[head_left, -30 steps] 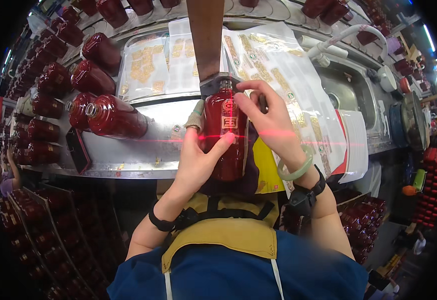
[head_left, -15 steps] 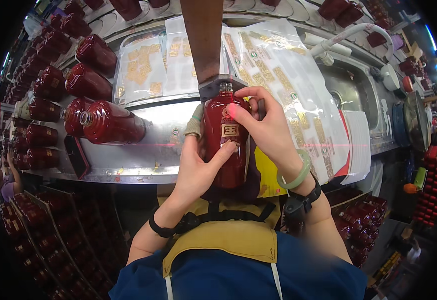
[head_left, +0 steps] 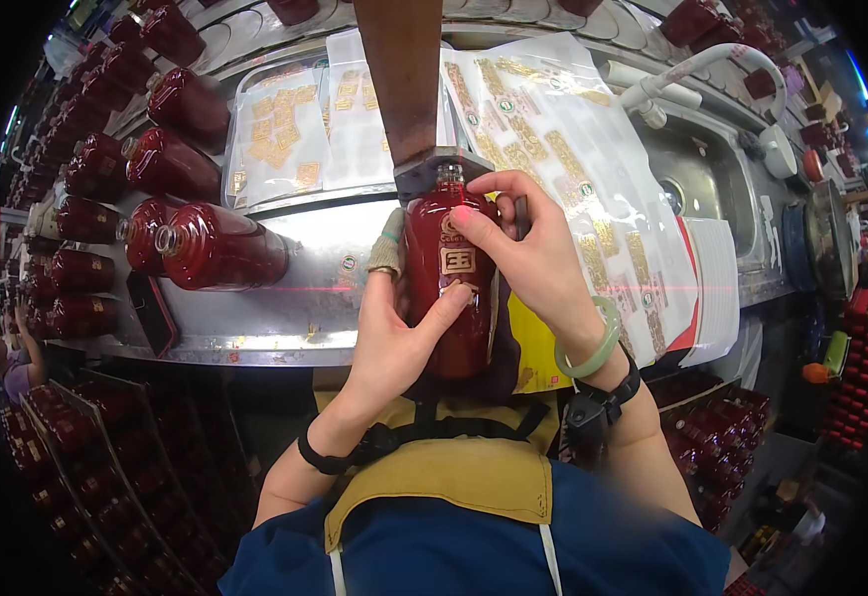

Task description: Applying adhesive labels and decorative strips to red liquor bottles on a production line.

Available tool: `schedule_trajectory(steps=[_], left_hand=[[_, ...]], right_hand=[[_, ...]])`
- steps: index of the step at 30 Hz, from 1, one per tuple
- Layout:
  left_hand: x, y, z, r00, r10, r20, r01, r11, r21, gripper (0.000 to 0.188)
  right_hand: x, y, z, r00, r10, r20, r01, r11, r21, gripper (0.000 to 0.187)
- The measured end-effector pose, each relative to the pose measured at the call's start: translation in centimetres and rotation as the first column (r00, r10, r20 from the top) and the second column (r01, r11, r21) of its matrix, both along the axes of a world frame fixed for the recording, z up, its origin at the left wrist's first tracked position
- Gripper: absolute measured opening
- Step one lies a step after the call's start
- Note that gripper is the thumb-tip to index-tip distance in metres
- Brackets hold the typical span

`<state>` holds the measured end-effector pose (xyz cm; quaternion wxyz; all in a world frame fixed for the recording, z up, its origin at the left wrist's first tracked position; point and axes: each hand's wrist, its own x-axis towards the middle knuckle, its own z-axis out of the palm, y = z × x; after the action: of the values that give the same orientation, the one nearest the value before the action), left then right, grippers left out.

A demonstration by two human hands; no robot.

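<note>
A dark red glass bottle (head_left: 461,343) with a clear, uncapped neck lies in front of me, its neck end against a dark bracket (head_left: 439,159) on a wooden post. My left hand (head_left: 394,323) grips its left side, thumb resting at the lower gold mark on the front. Fabric covers a left finger. My right hand (head_left: 543,238) holds the bottle's shoulder; its thumb presses beside a round gold decal (head_left: 450,224), and the index finger reaches toward the neck. Something dark sits within the curled right fingers, too hidden to name. Between the thumbs shows a square gold decal (head_left: 458,260).
Several red bottles (head_left: 225,246) stand on the metal bench at left, beside a dark phone-like slab (head_left: 152,313). Sheets of gold decals (head_left: 573,129) lie right of the post, others in a tray (head_left: 300,201) left of it. A faucet (head_left: 712,70) and sink (head_left: 702,194) are at right.
My right thumb has shifted slightly, so more of the round decal and small lettering shows. The bottle and my left hand stay nearly in place.
</note>
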<state>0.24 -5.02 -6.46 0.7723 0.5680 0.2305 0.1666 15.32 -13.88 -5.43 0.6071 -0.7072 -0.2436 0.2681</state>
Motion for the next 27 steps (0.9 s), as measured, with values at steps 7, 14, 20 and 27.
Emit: schedule_trajectory(steps=[7,14,20,27], left_hand=[[0.0,0.4,0.1,1.000,0.001,0.031,-0.001,1.000,0.000,0.066],[1.1,1.2,-0.1,0.997,0.043,0.062,-0.038,0.996,-0.080,0.063],[1.1,1.4,-0.1,0.999,0.007,0.038,-0.004,0.997,-0.074,0.070],[1.1,1.2,0.0,0.999,0.035,0.039,-0.033,0.997,-0.063,0.070]], right_hand=[[0.1,-0.7,-0.3,0.998,0.001,-0.066,0.001,0.999,0.041,0.034],[-1.3,-2.9,-1.1,0.989,-0.019,-0.150,0.028,0.998,0.062,0.047],[-2.0,-2.6,-1.7,0.994,-0.023,-0.104,0.028,0.998,0.049,0.055],[-1.5,-1.1,-0.2,0.982,-0.077,-0.171,0.082,0.997,0.018,0.047]])
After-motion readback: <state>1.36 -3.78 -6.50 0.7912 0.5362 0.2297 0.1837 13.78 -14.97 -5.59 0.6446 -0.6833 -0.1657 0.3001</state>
